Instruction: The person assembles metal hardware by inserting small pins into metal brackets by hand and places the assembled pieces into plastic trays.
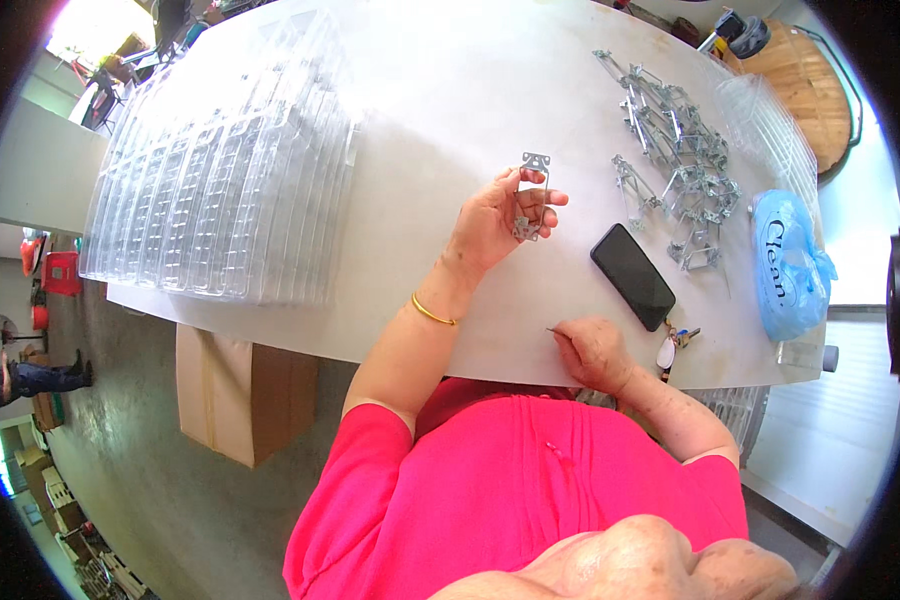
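White, smooth-topped surface [440,120] fills most of view; near edge runs along person's waist. Tall stack of clear, ribbed plastic trays [220,170] takes up its L side. Round, flat wooden board [792,95] beyond far R corner. Brown cardboard box [220,390] below surface's near edge, L of person. Loose, tangled heap of silver metal brackets [680,140] on far R part of surface, pcs pointing every which way. Blue, knotted plastic bag [785,265] just R of heap, nr R edge. L hand [490,225] raised approx. mid-surface, btwn trays & heap: thumb & fingers part-curled, gripping one pc; some fingertips show past its R side. R hand [595,355] at near edge, fingers folded in to a loose fist, pinching a tiny bit of something. Black, rectangular phone [633,277] flat just beyond R hand, long axis slanting far-L to near-R. Held pc = silver, narrow, open-frame metal bracket [536,161], in L hand above surface: long axis runs near-far, almost straight away from person, w/ flat holed end plate pointing away & other end toward person, nr palm. Small bunch of metal keys [688,336] w/ white oval tag [667,352] by phone's near end. Smallest: thin dark pointed piece [551,330] poking L from R fingertips; can't tell what it is.
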Action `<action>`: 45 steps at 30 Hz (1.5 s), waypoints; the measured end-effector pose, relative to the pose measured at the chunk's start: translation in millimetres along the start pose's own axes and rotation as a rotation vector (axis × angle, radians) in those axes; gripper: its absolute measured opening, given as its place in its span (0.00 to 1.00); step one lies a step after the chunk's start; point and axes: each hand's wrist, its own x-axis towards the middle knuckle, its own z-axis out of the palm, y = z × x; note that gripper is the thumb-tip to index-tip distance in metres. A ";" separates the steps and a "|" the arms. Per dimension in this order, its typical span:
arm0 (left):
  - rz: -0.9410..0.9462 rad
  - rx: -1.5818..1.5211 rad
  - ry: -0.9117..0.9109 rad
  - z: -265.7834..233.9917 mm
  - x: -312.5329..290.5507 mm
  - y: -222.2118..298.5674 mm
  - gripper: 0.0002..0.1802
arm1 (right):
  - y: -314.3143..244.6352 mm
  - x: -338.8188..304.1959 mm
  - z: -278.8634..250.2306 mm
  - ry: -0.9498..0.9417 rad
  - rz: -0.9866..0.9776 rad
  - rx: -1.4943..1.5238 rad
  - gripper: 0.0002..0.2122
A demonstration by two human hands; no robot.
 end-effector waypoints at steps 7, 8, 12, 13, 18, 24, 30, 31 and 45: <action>0.060 0.014 -0.021 -8.1 2.0 -2.5 0.14 | -5.0 8.4 0.5 0.073 0.174 0.078 0.13; 0.079 -0.002 -0.039 -4.8 2.7 -3.5 0.13 | -7.9 11.5 -3.9 0.071 0.141 0.106 0.13; 0.037 0.013 0.028 8.9 -2.1 1.1 0.12 | -15.4 23.7 -21.1 0.004 0.482 0.419 0.11; 0.068 0.034 0.042 7.1 -3.9 1.0 0.12 | -14.6 26.8 -21.7 0.066 0.487 0.461 0.10; 0.034 0.230 -0.069 -12.2 3.2 -11.8 0.16 | -17.7 37.5 -33.2 0.134 0.457 0.527 0.08; 0.014 0.222 -0.061 -2.4 -2.6 -24.0 0.21 | -8.7 37.0 -36.9 0.283 0.557 0.549 0.08; 0.005 0.231 0.013 -7.0 0.9 -15.7 0.19 | 1.6 54.4 -42.7 0.259 0.542 0.360 0.09; 0.046 0.248 0.056 -4.6 -0.9 -11.2 0.18 | 2.1 60.6 -39.8 0.295 0.564 0.391 0.09; 0.180 0.767 0.054 14.9 -3.3 -21.4 0.32 | 9.3 128.0 -47.3 0.500 0.460 0.304 0.04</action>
